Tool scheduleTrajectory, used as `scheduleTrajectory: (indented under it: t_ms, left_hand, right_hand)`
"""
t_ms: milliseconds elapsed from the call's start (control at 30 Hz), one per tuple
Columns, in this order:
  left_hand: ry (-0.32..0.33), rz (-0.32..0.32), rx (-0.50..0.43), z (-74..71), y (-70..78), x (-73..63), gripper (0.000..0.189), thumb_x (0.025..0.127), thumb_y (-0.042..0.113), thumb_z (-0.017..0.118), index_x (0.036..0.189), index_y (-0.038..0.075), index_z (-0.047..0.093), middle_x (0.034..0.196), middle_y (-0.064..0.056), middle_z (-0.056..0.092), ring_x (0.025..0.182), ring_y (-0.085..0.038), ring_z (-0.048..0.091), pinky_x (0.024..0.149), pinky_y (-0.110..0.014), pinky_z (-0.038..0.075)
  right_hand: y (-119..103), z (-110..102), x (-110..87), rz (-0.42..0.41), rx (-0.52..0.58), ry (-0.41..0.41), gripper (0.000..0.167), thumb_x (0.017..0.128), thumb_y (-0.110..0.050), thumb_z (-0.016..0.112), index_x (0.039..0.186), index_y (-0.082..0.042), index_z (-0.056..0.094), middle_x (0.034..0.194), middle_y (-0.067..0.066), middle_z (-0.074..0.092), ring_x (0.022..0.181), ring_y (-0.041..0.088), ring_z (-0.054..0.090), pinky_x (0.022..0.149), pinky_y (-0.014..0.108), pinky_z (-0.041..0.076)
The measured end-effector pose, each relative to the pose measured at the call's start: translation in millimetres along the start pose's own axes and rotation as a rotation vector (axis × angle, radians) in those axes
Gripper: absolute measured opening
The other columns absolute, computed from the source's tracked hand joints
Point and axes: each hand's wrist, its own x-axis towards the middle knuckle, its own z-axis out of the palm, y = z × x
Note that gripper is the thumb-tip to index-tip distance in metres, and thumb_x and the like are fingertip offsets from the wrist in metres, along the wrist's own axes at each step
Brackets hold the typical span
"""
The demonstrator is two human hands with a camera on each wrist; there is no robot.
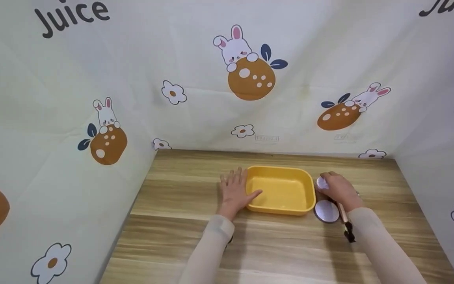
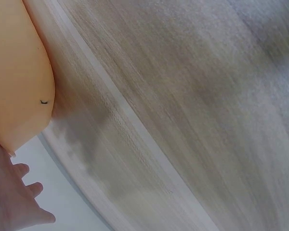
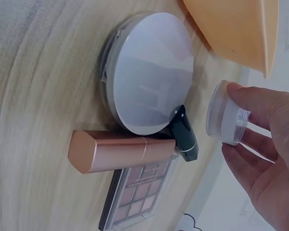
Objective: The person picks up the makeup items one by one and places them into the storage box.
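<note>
My left hand [image 1: 235, 193] is spread at the left side of a yellow plastic tub [image 1: 278, 211], its thumb over the rim and its fingers straight along the outside. In the left wrist view, part of that hand [image 2: 14, 197] shows below the tub's wall [image 2: 19, 72]. To the right of the tub, my right hand [image 1: 341, 191] pinches a small round jar [image 3: 224, 115] with a white band and clear part, between thumb and fingers. The right wrist view shows the jar above the table, near a round, silvery-lidded compact [image 3: 151, 77].
Beside the compact lie a rose-gold cosmetic tube [image 3: 120, 151], a short dark tube [image 3: 184, 134] and a palette [image 3: 139, 192] of pinkish pans. Everything is on a wood-grain table [image 1: 179, 189]. Printed cloth walls [image 1: 195, 130] enclose its back and sides.
</note>
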Motion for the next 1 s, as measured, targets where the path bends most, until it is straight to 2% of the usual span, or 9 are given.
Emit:
scheduleTrajectory:
  t_ms: [233,400,700,1000]
  left_hand:
    - [0.006,0.01,0.017,2.3,-0.7,1.6,0.1,0.085,0.085,0.034,0.161,0.021,0.018,0.168,-0.005,0.02,0.155,-0.03,0.02,0.123,-0.062,0.014]
    - [0.001,0.01,0.025,3.9,-0.6,3.1,0.101,0.085,0.086,0.032,0.161,0.021,0.017,0.169,-0.004,0.016,0.156,-0.029,0.016,0.124,-0.062,0.01]
    - [0.031,0.013,0.031,5.2,-0.9,3.1,0.099,0.085,0.084,0.035,0.16,0.022,0.021,0.169,-0.005,0.014,0.156,-0.031,0.017,0.123,-0.063,0.012]
    - [0.003,0.006,0.049,3.6,-1.1,3.1,0.099,0.085,0.085,0.032,0.161,0.023,0.018,0.17,-0.004,0.011,0.156,-0.03,0.015,0.124,-0.061,0.011]
  right_hand:
    - [0,-7,0.8,-0.013,-0.023,0.012,0.049,0.086,-0.017,0.073,0.124,0.011,0.06,0.116,0.031,0.064,0.101,0.047,0.064,0.092,0.06,0.051]
    - [-3,-13,0.6,0.039,-0.02,0.014,0.051,0.086,-0.014,0.073,0.128,0.01,0.058,0.118,0.033,0.062,0.102,0.047,0.063,0.09,0.061,0.052]
    - [-8,-22,4.7,0.085,-0.016,0.002,0.058,0.084,-0.011,0.074,0.134,0.008,0.052,0.124,0.034,0.058,0.105,0.05,0.061,0.091,0.063,0.049]
    - [-16,-27,10.3,0.076,-0.02,-0.011,0.058,0.083,-0.014,0.073,0.133,0.007,0.053,0.123,0.034,0.059,0.1,0.049,0.063,0.089,0.062,0.051]
